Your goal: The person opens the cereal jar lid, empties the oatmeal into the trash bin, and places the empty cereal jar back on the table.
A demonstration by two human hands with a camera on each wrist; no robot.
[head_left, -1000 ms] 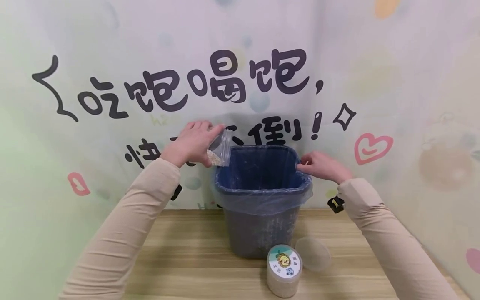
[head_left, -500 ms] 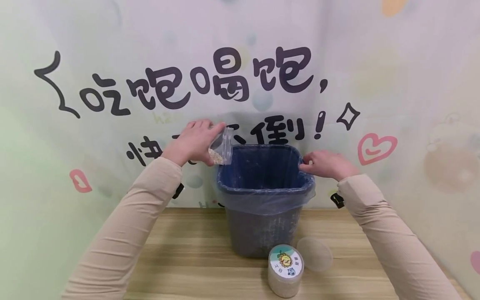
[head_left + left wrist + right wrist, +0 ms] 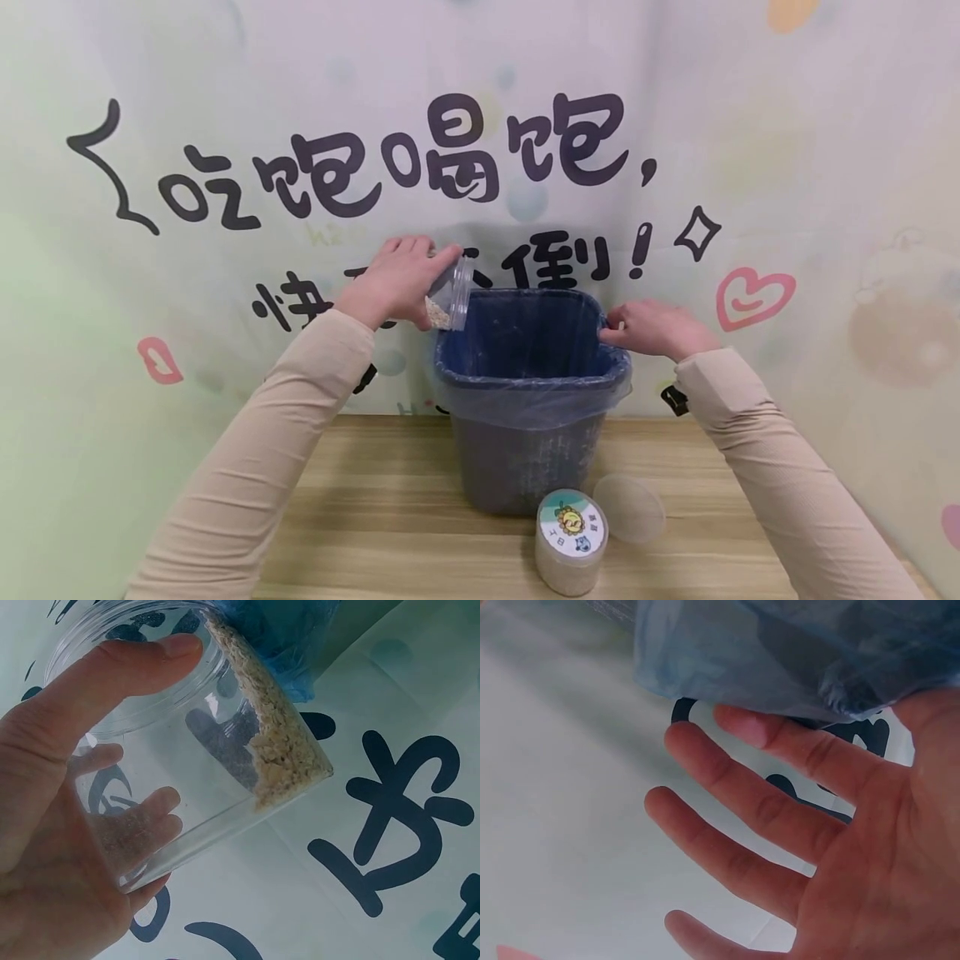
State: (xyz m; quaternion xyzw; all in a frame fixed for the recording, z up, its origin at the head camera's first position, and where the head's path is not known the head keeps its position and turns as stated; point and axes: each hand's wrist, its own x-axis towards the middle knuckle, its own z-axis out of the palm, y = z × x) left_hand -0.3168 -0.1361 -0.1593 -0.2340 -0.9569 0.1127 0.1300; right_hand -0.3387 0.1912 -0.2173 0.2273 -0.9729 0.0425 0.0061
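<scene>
My left hand (image 3: pixel 396 279) holds a clear plastic jar (image 3: pixel 459 290) tipped on its side, its open mouth toward the bin. In the left wrist view, thumb and fingers wrap the jar, and pale oat-like flakes (image 3: pixel 279 746) lie along its lower wall. The jar's mouth is at the left rim of a dark blue trash can (image 3: pixel 517 471), lined with a translucent blue bag (image 3: pixel 525 407). At the opposite rim, my right hand (image 3: pixel 651 330) grips the edge; in the right wrist view the fingers spread outside below the bag. The bottom inside the can is hidden.
In front of the can, a round tub (image 3: pixel 570 546) with a sunflower label on top stands on the wooden table (image 3: pixel 367 500). A clear round lid (image 3: pixel 633 510) lies beside it. Behind is a wall sheet (image 3: pixel 795 150) with large printed characters.
My left hand has shifted slightly right with the tilted jar, bringing its mouth a little farther over the can's left rim. The right hand keeps its place on the rim.
</scene>
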